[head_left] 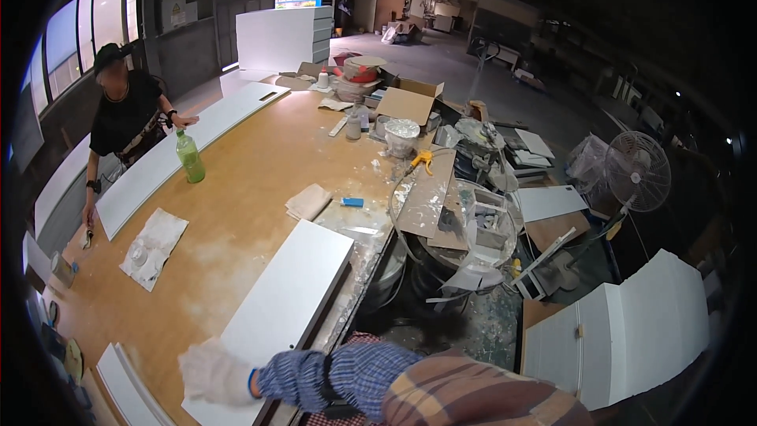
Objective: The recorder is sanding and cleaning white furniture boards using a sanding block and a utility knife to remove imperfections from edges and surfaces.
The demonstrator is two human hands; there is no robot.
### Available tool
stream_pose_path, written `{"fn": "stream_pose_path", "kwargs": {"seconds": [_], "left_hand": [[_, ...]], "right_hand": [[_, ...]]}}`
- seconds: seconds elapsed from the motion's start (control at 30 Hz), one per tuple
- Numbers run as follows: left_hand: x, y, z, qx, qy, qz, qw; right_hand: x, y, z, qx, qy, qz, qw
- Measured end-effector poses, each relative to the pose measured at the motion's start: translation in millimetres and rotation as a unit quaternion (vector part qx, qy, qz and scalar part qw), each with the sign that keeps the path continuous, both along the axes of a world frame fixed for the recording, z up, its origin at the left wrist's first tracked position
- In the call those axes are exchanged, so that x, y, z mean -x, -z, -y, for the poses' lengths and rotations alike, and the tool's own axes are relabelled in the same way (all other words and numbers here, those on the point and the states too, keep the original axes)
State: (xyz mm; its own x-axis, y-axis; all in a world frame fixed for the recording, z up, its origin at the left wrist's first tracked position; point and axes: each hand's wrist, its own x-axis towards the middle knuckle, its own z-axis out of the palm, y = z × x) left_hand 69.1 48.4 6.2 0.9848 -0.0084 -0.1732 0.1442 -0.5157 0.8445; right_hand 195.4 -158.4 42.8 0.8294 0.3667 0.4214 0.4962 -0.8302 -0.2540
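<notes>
My right hand [217, 371], in a white work glove with a blue cuff, is at the near end of a white panel [288, 288]. The glove is blurred, and I cannot make out its fingers or anything under them. The panel lies flat along the table's near right edge, with a small dark hole near its side. Past the panel's far end are a folded beige cloth [308, 202] and a small blue block [352, 202]. My left hand is out of view.
Pale dust marks the brown table [236, 189]. A green bottle [189, 156] stands near a long white panel [197, 138], where another person [130, 110] works. An air blow gun [423, 160], tubs and a carton lie at right, near a fan [637, 172].
</notes>
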Motion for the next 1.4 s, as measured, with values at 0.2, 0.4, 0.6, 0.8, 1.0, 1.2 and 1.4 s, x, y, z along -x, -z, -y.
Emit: {"fn": "stream_pose_path", "kwargs": {"seconds": [0.2, 0.4, 0.6, 0.8, 1.0, 1.2, 1.4], "left_hand": [[-2.4, 12.5, -4.3, 0.009, -0.004, -0.009, 1.0], [-4.4, 15.8, -5.5, 0.02, -0.009, -0.016, 1.0], [-3.6, 19.1, -7.5, 0.037, -0.008, -0.03, 0.999], [4.3, 17.6, -6.9, -0.015, -0.018, 0.009, 1.0], [4.1, 43.0, -5.4, 0.018, -0.047, 0.006, 0.999], [13.2, 54.1, -9.0, -0.006, -0.059, 0.026, 0.998], [8.5, 39.3, -1.9, 0.062, -0.036, 0.146, 0.987]], "right_hand": [[5.2, 3.7, -70.1, -0.006, -0.159, 0.017, 0.987], [46.4, 4.0, -5.8, 0.032, -0.149, -0.039, 0.988], [53.1, -0.8, 176.3, 0.031, 0.008, 0.011, 0.999], [12.7, 25.9, 203.0, 0.026, 0.213, 0.076, 0.974], [-15.5, -5.7, 34.4, 0.133, -0.067, -0.156, 0.976], [26.7, -24.2, -53.0, -0.058, -0.348, -0.002, 0.936], [57.9, -20.1, 52.5, 0.024, -0.397, -0.102, 0.912]]}}
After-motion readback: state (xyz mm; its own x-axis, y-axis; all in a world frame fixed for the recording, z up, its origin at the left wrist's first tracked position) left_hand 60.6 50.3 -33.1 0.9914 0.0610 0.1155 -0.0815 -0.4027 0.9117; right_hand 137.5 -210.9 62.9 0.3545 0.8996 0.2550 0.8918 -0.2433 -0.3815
